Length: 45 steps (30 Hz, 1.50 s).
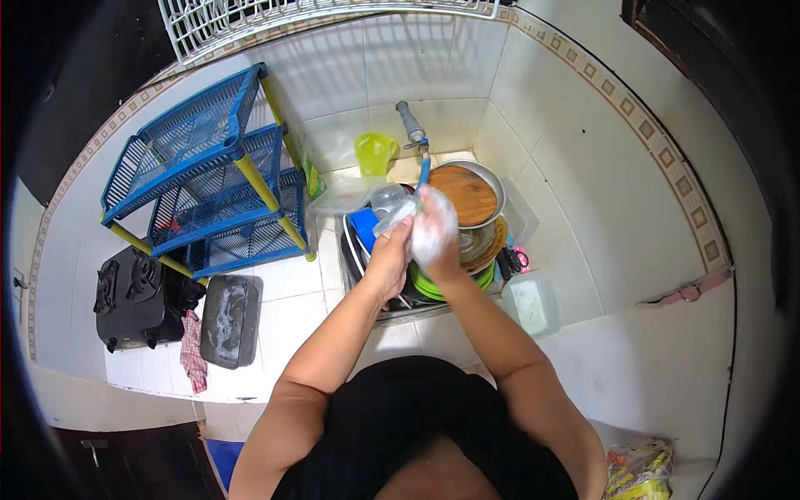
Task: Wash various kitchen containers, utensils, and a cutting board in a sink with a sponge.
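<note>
My left hand and my right hand meet above the sink, holding a translucent, whitish thing between them. Blur hides whether it is soapy plastic or a wad of foam. Directly behind them, a blue hose hangs from the wall tap. Beneath my hands the sink is piled with dishes: green plates, a brown-rimmed glass dish and a blue item. A round wooden board lies in a metal pan on the pile. A clear plastic container sits beside my left hand.
Left of the sink stands a blue plastic rack with yellow posts. Farther left are a black gas stove, a checked cloth and a dark soapy tub. A yellow-green jug stands behind; a clear tub sits right.
</note>
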Each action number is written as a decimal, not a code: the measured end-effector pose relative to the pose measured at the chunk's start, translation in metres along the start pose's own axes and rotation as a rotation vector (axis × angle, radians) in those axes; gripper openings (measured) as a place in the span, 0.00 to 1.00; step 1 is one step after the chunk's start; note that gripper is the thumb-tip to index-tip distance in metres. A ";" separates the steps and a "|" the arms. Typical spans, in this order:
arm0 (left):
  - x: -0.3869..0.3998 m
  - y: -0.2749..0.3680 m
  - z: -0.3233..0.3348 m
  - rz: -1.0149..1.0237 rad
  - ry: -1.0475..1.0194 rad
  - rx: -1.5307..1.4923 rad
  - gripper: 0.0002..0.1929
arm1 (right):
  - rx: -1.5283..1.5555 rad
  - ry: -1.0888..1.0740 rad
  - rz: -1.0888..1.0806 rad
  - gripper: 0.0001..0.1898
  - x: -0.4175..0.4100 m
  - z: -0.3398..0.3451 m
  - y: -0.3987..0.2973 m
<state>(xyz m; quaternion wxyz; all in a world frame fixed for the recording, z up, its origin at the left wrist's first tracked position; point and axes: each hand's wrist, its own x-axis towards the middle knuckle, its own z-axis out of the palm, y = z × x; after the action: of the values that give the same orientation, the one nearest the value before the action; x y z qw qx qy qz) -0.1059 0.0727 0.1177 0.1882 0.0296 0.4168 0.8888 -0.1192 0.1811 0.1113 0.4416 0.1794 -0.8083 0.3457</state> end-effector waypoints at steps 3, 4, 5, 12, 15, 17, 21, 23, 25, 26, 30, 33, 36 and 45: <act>-0.002 -0.009 -0.006 0.025 -0.134 0.112 0.17 | 0.158 0.145 0.264 0.17 0.025 -0.001 0.005; -0.003 -0.010 -0.010 0.070 -0.178 0.152 0.16 | 0.159 0.145 0.264 0.17 0.021 -0.001 0.003; -0.004 -0.006 -0.012 0.120 -0.222 0.191 0.16 | 0.119 0.109 0.185 0.17 0.014 -0.003 0.000; -0.015 0.011 -0.033 0.014 -0.258 0.796 0.11 | 0.192 -0.184 -0.112 0.12 -0.004 -0.013 -0.019; -0.016 -0.011 -0.026 0.143 -0.271 0.803 0.08 | 0.224 -0.450 0.078 0.11 0.021 -0.008 0.020; -0.020 -0.010 -0.014 0.195 -0.296 0.679 0.08 | 0.202 -0.591 0.153 0.11 0.026 -0.006 0.027; -0.011 -0.015 -0.044 0.232 -0.217 0.883 0.09 | -0.064 -0.353 0.182 0.11 -0.006 0.006 -0.025; -0.008 -0.001 -0.057 0.208 -0.302 1.202 0.10 | -0.028 -0.141 -0.018 0.11 -0.013 0.005 -0.033; -0.014 -0.007 -0.049 0.297 -0.260 1.035 0.10 | 0.020 -0.208 -0.165 0.12 -0.015 0.000 -0.031; -0.018 -0.009 -0.044 0.383 -0.224 0.866 0.10 | 0.141 -0.180 -0.106 0.11 -0.004 0.002 -0.024; -0.025 -0.002 -0.013 0.293 -0.431 0.983 0.12 | 0.221 -0.716 0.416 0.14 0.036 0.001 0.041; -0.016 -0.019 -0.033 0.404 -0.375 1.054 0.10 | 0.124 -0.730 0.418 0.14 0.023 0.015 0.040; -0.020 -0.010 -0.028 0.274 -0.305 1.025 0.07 | 0.050 -0.413 0.287 0.12 0.000 0.007 -0.003; -0.013 -0.008 -0.017 -0.004 -0.156 0.050 0.17 | 0.121 0.111 -0.183 0.14 -0.025 -0.009 0.012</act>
<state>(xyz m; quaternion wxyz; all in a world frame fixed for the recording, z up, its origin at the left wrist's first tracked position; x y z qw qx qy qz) -0.0953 0.0602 0.1022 0.2209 0.1025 0.4232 0.8727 -0.1073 0.1953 0.0891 0.5038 0.2596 -0.7403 0.3616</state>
